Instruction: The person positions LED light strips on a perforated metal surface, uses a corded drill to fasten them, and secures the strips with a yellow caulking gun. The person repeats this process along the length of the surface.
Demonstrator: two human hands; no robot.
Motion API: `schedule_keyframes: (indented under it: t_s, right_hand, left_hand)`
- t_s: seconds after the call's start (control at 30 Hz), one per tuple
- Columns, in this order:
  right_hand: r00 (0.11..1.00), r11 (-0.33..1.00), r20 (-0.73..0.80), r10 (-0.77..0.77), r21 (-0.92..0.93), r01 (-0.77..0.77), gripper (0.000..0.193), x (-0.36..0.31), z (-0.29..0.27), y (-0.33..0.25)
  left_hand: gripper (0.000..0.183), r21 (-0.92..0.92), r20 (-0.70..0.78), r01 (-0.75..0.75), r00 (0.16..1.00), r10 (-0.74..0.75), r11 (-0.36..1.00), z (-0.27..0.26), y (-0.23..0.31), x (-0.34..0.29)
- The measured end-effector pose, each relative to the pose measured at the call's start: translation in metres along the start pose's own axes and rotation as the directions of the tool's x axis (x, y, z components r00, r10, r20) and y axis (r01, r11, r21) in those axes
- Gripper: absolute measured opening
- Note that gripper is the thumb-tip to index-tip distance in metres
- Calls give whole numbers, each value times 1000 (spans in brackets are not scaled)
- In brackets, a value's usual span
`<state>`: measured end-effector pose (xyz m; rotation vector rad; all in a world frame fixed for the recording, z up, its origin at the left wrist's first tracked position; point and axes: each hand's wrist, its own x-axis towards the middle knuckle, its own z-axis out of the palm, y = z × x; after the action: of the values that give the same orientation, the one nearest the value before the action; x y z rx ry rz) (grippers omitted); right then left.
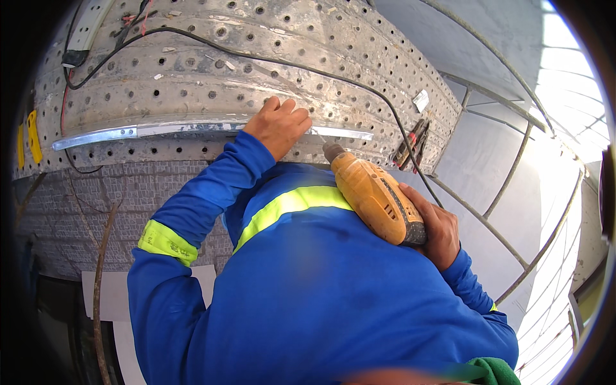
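Note:
My left hand [280, 127] is closed over a long, thin silver metal strip [192, 128], holding it near its right part. The strip lies crosswise on perforated metal planks. In my right hand [439, 221] is a worn yellow-orange power drill [369, 199], gripped at its rear and handle, which my fingers and the drill body partly hide. Its dark chuck [332, 151] points up and left, with a thin bit reaching to the strip just right of my left hand. Whether the tip touches the metal I cannot tell.
A black cable [301, 66] curves across the perforated planks [192, 77]. Red-handled pliers [410, 144] and a white scrap [421, 101] lie to the right. Yellow pieces [34, 138] sit far left, a metal profile [90, 25] upper left. Scaffold tubes [507, 240] run along the right.

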<state>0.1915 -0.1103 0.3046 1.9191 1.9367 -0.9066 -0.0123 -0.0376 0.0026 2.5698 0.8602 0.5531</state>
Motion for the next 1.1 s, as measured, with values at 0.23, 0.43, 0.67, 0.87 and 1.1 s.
schedule_keyframes:
  t_s: [0.23,0.43,0.67,0.87,1.1]
  right_hand:
    - [1000,1000,6,10,-10,-9,72,-2,1,1]
    - [999,999,5,-35,-28,36,73,1,-2,1]
    - [999,999,11,-42,-26,42,71,3,-5,0]
    - [1000,1000,8,-24,-17,24,71,4,-6,0]
    - [1000,1000,19,-14,-14,14,72,4,-7,0]
  left_hand:
    - [11,18,10,3,1000,-3,1000,0,0,1]
    - [9,10,-14,0,1000,1,1000,1,0,2]
    - [9,-7,-24,9,1000,-9,1000,0,0,2]
    - [12,-12,-32,-4,999,3,1000,-1,0,1]
    - [12,4,10,7,1000,-7,1000,0,1,0]
